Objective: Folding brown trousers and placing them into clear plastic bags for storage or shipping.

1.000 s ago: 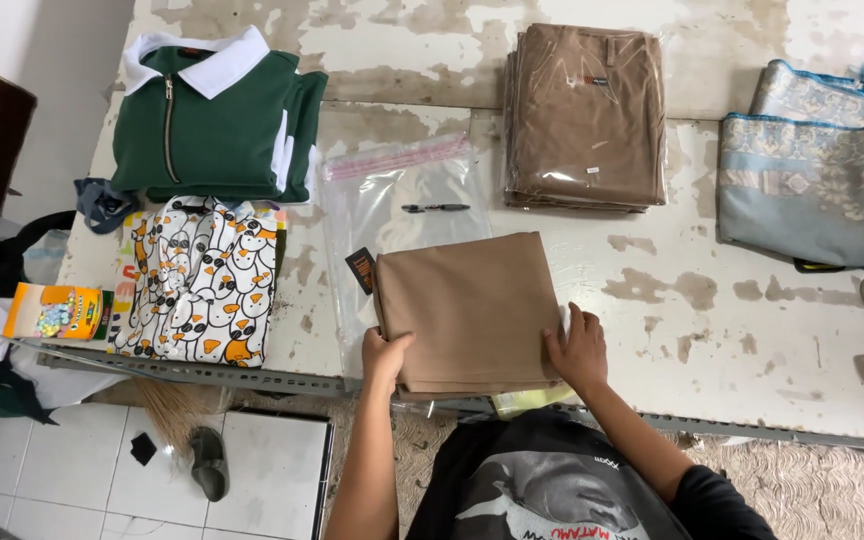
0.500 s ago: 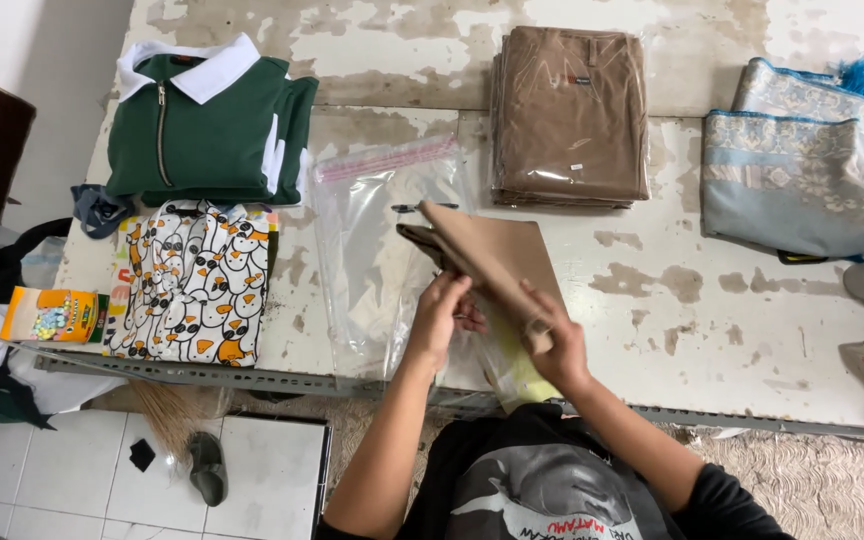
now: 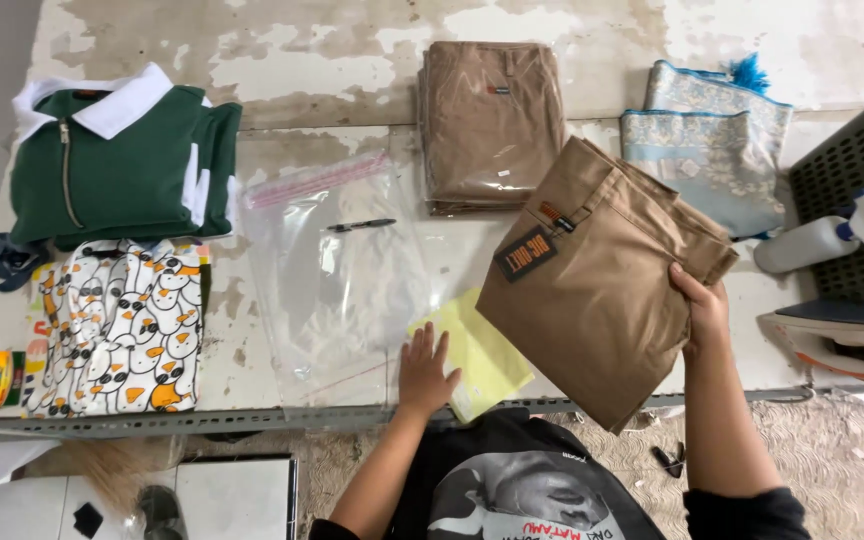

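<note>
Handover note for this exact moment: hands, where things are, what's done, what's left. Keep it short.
Right hand: grips the folded tan trousers at their right edge, tilted and lifted off the table; a dark tag hangs from them.
Left hand: flat, open, on the yellow sheet beside the clear plastic bag.
The bag lies flat and unfilled; a pen rests on it.
Done: trousers folded, picked up.
Left: trousers not in the bag. A second tan stack sits behind, already wrapped by the look of it.
</note>
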